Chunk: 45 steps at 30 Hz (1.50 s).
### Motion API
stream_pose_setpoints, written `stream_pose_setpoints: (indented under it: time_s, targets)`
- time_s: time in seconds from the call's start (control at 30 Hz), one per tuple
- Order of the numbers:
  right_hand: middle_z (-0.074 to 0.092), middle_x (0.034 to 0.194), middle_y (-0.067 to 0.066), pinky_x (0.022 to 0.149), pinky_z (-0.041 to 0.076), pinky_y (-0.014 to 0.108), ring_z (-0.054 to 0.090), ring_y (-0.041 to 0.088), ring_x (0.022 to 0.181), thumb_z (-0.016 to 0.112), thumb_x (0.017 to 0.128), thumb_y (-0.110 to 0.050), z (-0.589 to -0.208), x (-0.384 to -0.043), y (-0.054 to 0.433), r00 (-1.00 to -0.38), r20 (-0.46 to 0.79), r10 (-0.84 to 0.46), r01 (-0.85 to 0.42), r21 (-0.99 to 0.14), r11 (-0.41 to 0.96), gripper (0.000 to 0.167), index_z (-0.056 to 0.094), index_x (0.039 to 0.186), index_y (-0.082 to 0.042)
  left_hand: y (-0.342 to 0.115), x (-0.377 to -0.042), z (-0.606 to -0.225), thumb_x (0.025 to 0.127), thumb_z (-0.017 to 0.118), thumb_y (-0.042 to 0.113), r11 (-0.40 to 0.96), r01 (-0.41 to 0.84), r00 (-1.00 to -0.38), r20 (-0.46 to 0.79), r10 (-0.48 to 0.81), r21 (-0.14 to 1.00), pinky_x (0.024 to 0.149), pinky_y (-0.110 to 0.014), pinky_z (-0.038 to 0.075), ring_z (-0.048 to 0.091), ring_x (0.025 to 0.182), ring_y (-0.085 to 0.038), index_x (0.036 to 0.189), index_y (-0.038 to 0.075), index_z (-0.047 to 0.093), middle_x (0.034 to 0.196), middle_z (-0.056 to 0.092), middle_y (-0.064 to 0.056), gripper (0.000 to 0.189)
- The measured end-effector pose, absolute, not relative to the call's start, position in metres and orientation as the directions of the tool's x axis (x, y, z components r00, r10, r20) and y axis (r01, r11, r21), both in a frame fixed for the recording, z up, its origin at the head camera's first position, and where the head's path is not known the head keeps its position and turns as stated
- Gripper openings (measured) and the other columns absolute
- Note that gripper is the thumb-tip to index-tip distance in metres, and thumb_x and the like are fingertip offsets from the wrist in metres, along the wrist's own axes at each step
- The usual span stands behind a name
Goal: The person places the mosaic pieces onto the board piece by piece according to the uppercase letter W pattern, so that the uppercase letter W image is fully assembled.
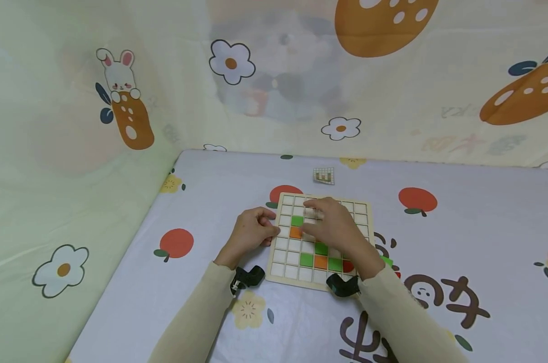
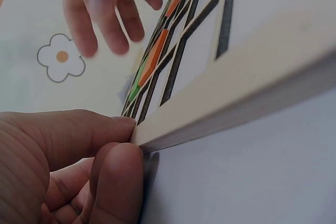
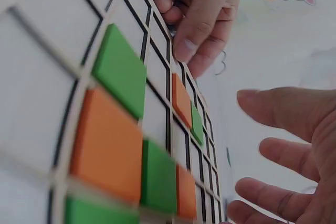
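A wooden grid board (image 1: 296,284) lies on the table with coloured square tiles in some of its white cells. On its left edge, my left hand (image 1: 251,229) pinches the rim (image 2: 226,93) between thumb and finger. My right hand (image 1: 335,224) hovers over the upper middle of the board, fingers spread, with nothing held. Near its thumb are a green tile (image 1: 297,221) and an orange tile (image 1: 295,232). Lower on the board sit another green tile (image 1: 321,248) and a row with an orange tile (image 1: 321,262) between green ones, then a red piece (image 1: 348,266) partly behind the right wrist.
A small card with a printed grid picture (image 1: 324,176) lies behind the board. Right of the board, a loose green piece (image 1: 386,261) and a bit of red (image 1: 397,275) show past the right sleeve. A patterned cloth (image 1: 228,201) covers the table, with curtain walls behind and left.
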State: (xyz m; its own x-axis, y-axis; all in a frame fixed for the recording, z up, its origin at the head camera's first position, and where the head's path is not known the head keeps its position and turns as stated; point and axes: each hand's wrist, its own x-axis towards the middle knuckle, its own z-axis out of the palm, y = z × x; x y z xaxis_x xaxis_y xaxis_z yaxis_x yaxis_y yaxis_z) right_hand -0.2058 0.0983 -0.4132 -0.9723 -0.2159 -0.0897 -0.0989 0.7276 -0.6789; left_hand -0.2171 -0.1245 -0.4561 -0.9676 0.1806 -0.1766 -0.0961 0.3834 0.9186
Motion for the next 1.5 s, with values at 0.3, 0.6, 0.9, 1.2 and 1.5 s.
stream_pose_setpoints:
  time_s: [0.3,0.6,0.9,1.2,1.5]
  targets:
    - [0.042,0.151,0.013,0.104,0.04,0.062,0.038,0.037,0.138,0.075,0.087,-0.028,-0.414,-0.174,0.143,-0.988,0.0,-0.152,-0.106,-0.713,0.693,0.066,0.049,0.146,-0.013,-0.126,-0.217,-0.456,0.085,0.077,0.008,0.416,-0.1,-0.972,-0.178,0.153,0.904,0.052,-0.026,0.055,0.06,0.053,-0.016,0.111,0.006,0.066,0.078,0.064,-0.009,0.028]
    - [0.042,0.149,0.019,0.098,0.045,0.062,0.039,0.042,0.134,0.079,0.085,-0.025,-0.42,-0.144,0.189,-0.998,0.011,-0.065,-0.054,-0.696,0.716,0.071,0.047,0.147,-0.01,-0.127,-0.216,-0.455,0.083,0.078,0.007,0.426,-0.101,-0.976,-0.173,0.134,0.899,0.049,-0.026,0.053,0.059,0.051,-0.016,0.11,0.005,0.066,0.076,0.064,-0.008,0.029]
    - [0.047,0.143,0.023,0.092,0.049,0.062,0.046,0.044,0.127,0.08,0.082,-0.019,-0.426,-0.12,0.216,-0.997,0.058,-0.041,-0.07,-0.652,0.755,0.069,0.05,0.143,-0.005,-0.124,-0.214,-0.456,0.084,0.078,0.007,0.421,-0.079,-0.977,-0.155,0.149,0.903,0.049,-0.025,0.053,0.059,0.051,-0.016,0.11,0.004,0.067,0.075,0.065,-0.008,0.028]
    - [0.054,0.134,0.021,0.088,0.049,0.058,0.053,0.04,0.117,0.081,0.082,-0.02,-0.43,-0.105,0.228,-1.0,0.005,-0.019,-0.018,-0.642,0.766,0.067,0.053,0.141,-0.004,-0.119,-0.215,-0.456,0.083,0.078,0.006,0.415,-0.075,-0.977,-0.15,0.153,0.907,0.048,-0.025,0.052,0.058,0.049,-0.015,0.108,0.004,0.067,0.074,0.065,-0.008,0.027]
    - [0.064,0.11,0.016,0.078,0.054,0.048,0.061,0.032,0.096,0.081,0.078,-0.008,-0.44,-0.099,0.222,-0.998,0.069,0.007,-0.036,-0.612,0.79,0.055,0.062,0.129,0.001,-0.119,-0.215,-0.457,0.083,0.078,0.005,0.413,-0.081,-0.976,-0.156,0.151,0.907,0.048,-0.024,0.052,0.058,0.049,-0.015,0.108,0.004,0.067,0.074,0.064,-0.008,0.027]
